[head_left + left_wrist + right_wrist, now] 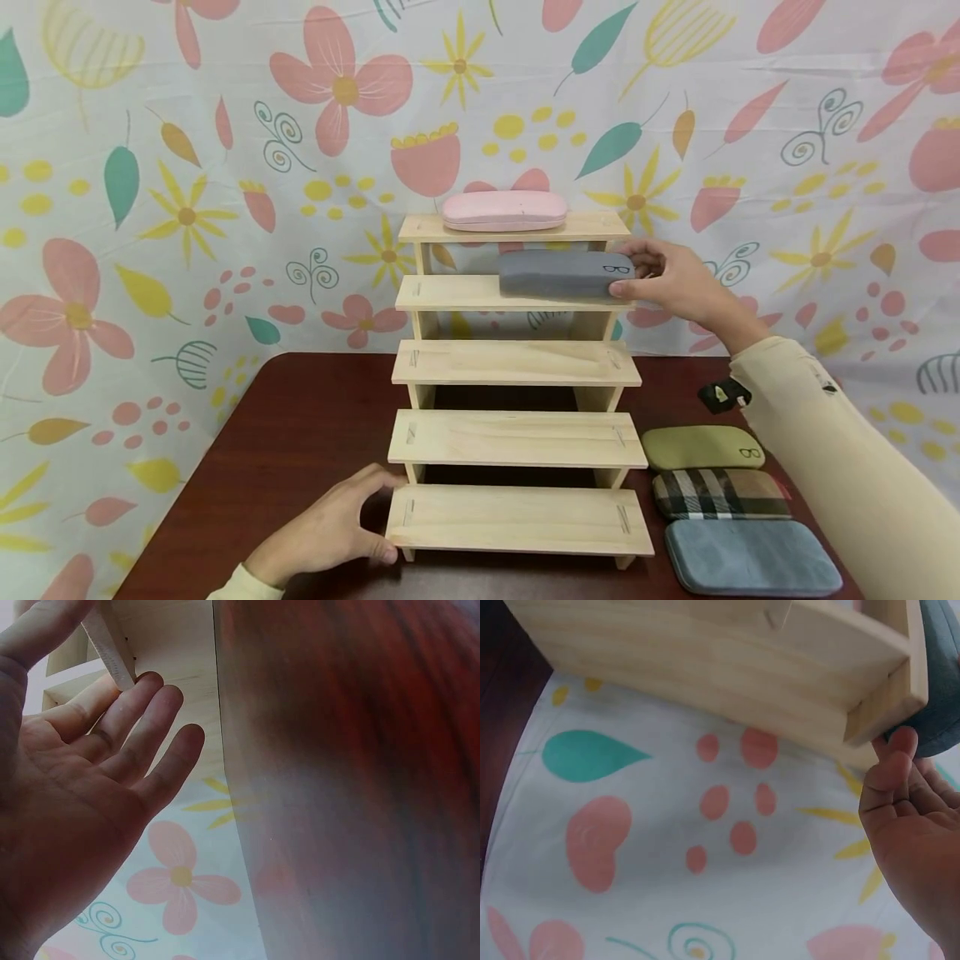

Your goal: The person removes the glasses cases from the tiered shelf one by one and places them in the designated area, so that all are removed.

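My right hand (pixel 678 279) pinches the right end of a grey-blue glasses case (pixel 555 275) with a small glasses print. That case lies along the right part of the second shelf from the top of a stepped wooden display rack (pixel 517 362). In the right wrist view, fingertips show beside the dark case (pixel 939 682) and a wooden shelf end. My left hand (pixel 330 521) holds the left end of the lowest shelf (pixel 517 518), thumb at its front corner and fingers at the back. A pink glasses case (pixel 505 210) rests on the top shelf.
On the table (pixel 300 433), right of the rack, lie an olive glasses case (pixel 701 448), a plaid case (pixel 720 493) and a blue case (pixel 753 557), one in front of another. A flower-patterned cloth (pixel 225 208) hangs behind the table.
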The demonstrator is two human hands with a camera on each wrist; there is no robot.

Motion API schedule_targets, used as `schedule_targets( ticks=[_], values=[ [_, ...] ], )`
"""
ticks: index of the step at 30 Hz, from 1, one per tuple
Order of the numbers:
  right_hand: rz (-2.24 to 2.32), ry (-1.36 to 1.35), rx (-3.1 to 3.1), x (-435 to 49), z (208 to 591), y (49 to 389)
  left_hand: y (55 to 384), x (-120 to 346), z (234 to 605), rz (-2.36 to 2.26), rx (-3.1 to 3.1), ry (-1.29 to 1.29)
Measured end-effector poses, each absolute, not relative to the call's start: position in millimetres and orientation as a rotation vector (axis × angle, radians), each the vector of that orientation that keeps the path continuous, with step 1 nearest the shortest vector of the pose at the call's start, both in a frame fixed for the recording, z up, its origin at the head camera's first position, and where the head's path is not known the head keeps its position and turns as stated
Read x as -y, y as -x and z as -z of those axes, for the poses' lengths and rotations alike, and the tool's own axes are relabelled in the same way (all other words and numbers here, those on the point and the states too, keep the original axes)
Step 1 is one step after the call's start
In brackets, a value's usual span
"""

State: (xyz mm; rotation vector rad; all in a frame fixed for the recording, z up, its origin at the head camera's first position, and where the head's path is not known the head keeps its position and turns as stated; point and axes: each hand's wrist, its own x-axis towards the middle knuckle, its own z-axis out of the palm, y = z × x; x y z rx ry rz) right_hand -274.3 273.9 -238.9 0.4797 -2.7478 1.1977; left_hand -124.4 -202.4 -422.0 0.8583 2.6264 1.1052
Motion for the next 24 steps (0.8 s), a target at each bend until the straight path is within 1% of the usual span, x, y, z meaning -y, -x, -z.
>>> schedule_targets(
  ticks=[13, 24],
  values=[
    [-1.229, -0.429, 2.752, -296.3, 242.6, 271.0, 124.4, 201.9, 422.4, -1.130, -2.622, -0.893],
    [-1.199, -0.336, 2.775, -333.6, 246.4, 264.9, 125.5, 202.0, 422.0, -1.126, -2.616, -0.882]
  ],
)
